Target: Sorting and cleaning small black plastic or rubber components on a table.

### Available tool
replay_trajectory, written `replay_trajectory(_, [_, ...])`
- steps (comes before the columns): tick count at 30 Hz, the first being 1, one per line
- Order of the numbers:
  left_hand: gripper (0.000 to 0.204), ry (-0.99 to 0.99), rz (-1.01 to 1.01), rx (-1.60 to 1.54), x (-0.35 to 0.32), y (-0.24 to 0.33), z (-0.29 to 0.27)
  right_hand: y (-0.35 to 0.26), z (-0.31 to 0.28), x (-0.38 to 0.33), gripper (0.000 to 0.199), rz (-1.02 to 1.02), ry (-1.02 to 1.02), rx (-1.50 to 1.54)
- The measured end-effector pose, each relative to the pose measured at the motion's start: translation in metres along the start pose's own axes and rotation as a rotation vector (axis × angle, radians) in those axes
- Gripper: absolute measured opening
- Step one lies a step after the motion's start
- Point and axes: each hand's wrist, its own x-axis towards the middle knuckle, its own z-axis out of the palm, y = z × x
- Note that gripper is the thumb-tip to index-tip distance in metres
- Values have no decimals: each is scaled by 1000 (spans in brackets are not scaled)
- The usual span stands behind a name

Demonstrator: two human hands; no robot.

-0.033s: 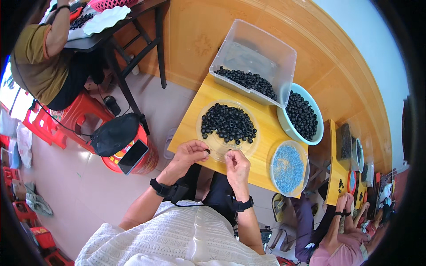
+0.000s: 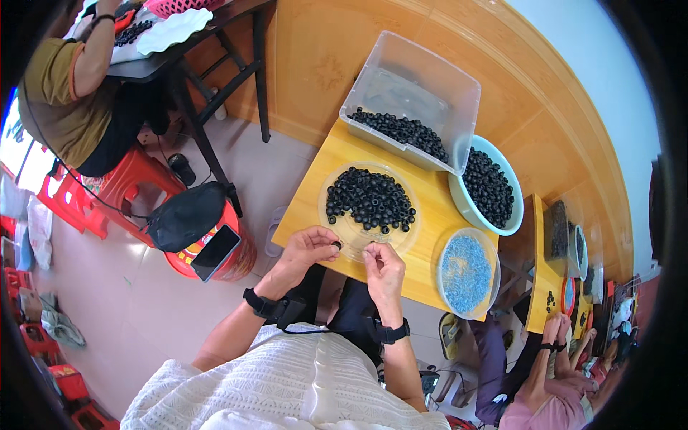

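Observation:
My left hand (image 2: pixel 304 252) pinches a small round black bead (image 2: pixel 337 244) between thumb and fingertips, just above the table's near edge. Close beside it, my right hand (image 2: pixel 385 271) is closed in a pinch; what sits between its fingertips is too small to name. Beyond both hands lies a shallow clear round tray (image 2: pixel 351 242) with a heap of black beads (image 2: pixel 369 197) on it. To the right stands a clear round tub (image 2: pixel 493 290) holding small light-blue pieces (image 2: pixel 464 272).
A clear plastic bin (image 2: pixel 408 68) and a pale blue basin (image 2: pixel 459 197), both with black beads, stand at the yellow table's (image 2: pixel 308 204) far side. Left, a phone (image 2: pixel 216 252) and black bag (image 2: pixel 188 215) rest on a red bucket (image 2: pixel 242 261). Other people sit left and right.

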Motion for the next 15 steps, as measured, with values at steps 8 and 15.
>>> replay_trajectory(8, [20, -12, 141, 146, 1, -4, 7, -24, 1, 0, 14, -63, -86, 118])
replay_trajectory(15, [20, -57, 106, 299, -4, -2, 9, -24, 1, -5, 10, -43, -106, 48])
